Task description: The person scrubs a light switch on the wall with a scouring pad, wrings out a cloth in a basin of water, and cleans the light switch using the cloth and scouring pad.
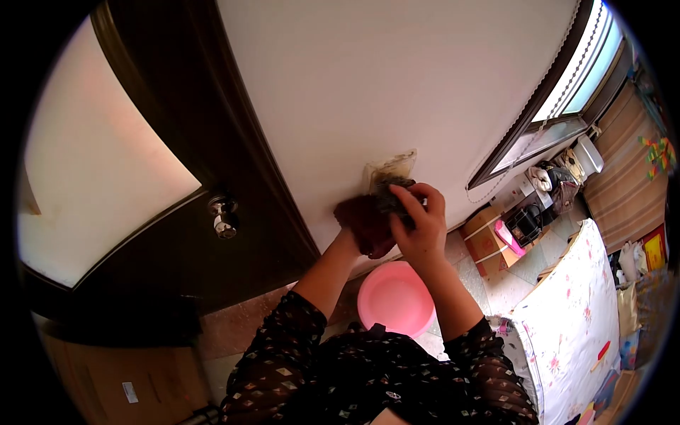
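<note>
A dark red cloth [367, 225] covers most of my left hand [346, 244], which holds it close to the white wall; the fingers are hidden. My right hand [425, 228] is closed around a dark grey, fuzzy scrubbing pad [389, 195]. That pad is at the lower part of a yellowish, stained rectangular plate [398, 164] on the wall, just above the cloth. Below both hands, a pink basin [397, 297] stands on the floor.
To the left is a dark door [163, 241] with a metal knob [224, 218]. A bed with a floral sheet [567, 319] lies on the right. Cardboard boxes [489, 244] stand beneath the window [567, 92], whose bead chain [520, 159] hangs down. Another carton [127, 375] sits lower left.
</note>
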Tool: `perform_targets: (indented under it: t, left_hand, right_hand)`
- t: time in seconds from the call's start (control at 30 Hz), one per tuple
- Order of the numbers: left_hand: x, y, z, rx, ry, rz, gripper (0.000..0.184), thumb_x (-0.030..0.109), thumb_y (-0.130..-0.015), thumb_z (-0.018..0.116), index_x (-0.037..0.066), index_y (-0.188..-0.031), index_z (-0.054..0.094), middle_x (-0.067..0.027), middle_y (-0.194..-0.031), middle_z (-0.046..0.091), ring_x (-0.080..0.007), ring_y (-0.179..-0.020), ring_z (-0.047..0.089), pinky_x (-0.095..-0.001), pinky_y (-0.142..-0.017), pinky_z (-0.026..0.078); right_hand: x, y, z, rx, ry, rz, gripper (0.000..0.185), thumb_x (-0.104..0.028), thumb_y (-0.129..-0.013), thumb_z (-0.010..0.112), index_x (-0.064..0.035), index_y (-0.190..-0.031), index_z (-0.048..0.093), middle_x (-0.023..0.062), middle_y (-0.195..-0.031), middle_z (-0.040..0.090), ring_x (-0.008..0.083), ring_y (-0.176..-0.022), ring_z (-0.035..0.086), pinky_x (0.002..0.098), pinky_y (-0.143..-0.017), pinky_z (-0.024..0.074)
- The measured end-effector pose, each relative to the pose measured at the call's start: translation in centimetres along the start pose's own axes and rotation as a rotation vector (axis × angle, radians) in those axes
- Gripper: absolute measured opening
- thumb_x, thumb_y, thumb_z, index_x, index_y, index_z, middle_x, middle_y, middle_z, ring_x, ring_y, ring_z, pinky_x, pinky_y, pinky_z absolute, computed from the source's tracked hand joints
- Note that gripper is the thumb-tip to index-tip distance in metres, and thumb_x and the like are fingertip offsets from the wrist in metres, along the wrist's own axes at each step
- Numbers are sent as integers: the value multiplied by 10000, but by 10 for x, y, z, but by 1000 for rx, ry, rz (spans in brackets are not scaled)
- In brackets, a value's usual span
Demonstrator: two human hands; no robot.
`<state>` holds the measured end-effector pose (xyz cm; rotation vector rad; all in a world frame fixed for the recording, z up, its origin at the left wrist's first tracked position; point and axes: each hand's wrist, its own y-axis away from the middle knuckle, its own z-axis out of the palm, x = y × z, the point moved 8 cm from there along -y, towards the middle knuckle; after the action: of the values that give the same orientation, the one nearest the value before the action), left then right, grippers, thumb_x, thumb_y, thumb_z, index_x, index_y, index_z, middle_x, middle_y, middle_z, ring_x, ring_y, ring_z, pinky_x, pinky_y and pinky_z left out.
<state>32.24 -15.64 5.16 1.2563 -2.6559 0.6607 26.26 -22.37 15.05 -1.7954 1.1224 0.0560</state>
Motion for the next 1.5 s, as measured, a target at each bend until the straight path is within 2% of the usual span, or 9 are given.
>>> perform_targets:
  t: [0.2, 0.4, 0.5, 0.63, 0.8, 0.87, 1.03, 1.27, 1.5]
  left_hand:
    - [4, -2, -2, 17, 69, -7, 427, 364, -795, 509, 146, -1161, 476, -83, -1066, 573, -252, -993, 543, -343, -805, 455]
    - [6, -4, -5, 37, 79, -32, 416, 358, -794, 509, 143, -1148, 479, -84, -1055, 574, -253, -983, 544, -343, -798, 455]
    - [5, -6, -6, 50, 83, -45, 410, 356, -794, 509, 141, -1142, 480, -85, -1049, 574, -254, -978, 545, -344, -795, 455]
    - [4, -8, -10, 60, 73, -58, 403, 352, -794, 510, 139, -1134, 482, -85, -1042, 575, -255, -971, 545, -344, -791, 454]
    - [4, -8, -10, 65, 69, -78, 394, 348, -793, 510, 136, -1124, 485, -86, -1033, 575, -256, -963, 546, -345, -786, 454]
    - [4, -8, -11, 72, 69, -83, 390, 346, -793, 510, 135, -1120, 486, -86, -1030, 575, -256, -960, 546, -345, -784, 454]
    - [4, -8, -12, 75, 70, -90, 381, 342, -793, 511, 132, -1110, 488, -87, -1021, 576, -257, -952, 547, -345, -779, 454]
    - [3, -8, -13, 87, 68, -104, 368, 336, -792, 511, 128, -1095, 492, -88, -1008, 577, -259, -940, 548, -346, -772, 454]
    - [3, -12, -14, 92, 70, -103, 356, 329, -792, 512, 123, -1081, 495, -90, -996, 578, -261, -928, 549, -347, -764, 454]
  right_hand:
    - [-5, -7, 17, 53, 72, -178, 343, -40, -605, 698, -120, -933, 639, 111, -1019, 511, 289, -933, 507, 371, -751, 462]
    - [18, -10, 10, 81, 39, -114, 276, -76, -612, 688, -124, -879, 639, 60, -971, 541, 258, -864, 529, 365, -703, 467]
    - [35, -9, 1, 108, 138, 68, 267, -84, -653, 678, -116, -913, 628, 61, -968, 540, 264, -853, 535, 357, -689, 479]
    - [0, -13, 7, 125, -16, -78, 274, -102, -656, 682, -124, -921, 618, 55, -942, 539, 255, -860, 550, 362, -664, 486]
    - [23, -17, 13, 75, 51, -29, 227, -122, -665, 681, -119, -878, 604, 41, -926, 543, 251, -856, 558, 374, -653, 483]
    - [52, -10, 9, 102, 103, 180, 224, -130, -676, 678, -120, -886, 601, 51, -916, 541, 259, -839, 562, 370, -654, 482]
    - [-3, -23, 6, 106, -34, -14, 223, -118, -676, 684, -65, -870, 587, 94, -886, 543, 281, -786, 573, 355, -646, 476]
    - [38, -16, 9, 82, 100, 144, 215, -167, -673, 689, -107, -850, 582, 56, -882, 539, 268, -809, 560, 373, -638, 478]
    - [28, -26, 13, 69, 66, 113, 216, -189, -682, 684, -101, -850, 579, 65, -888, 538, 271, -794, 566, 380, -631, 477]
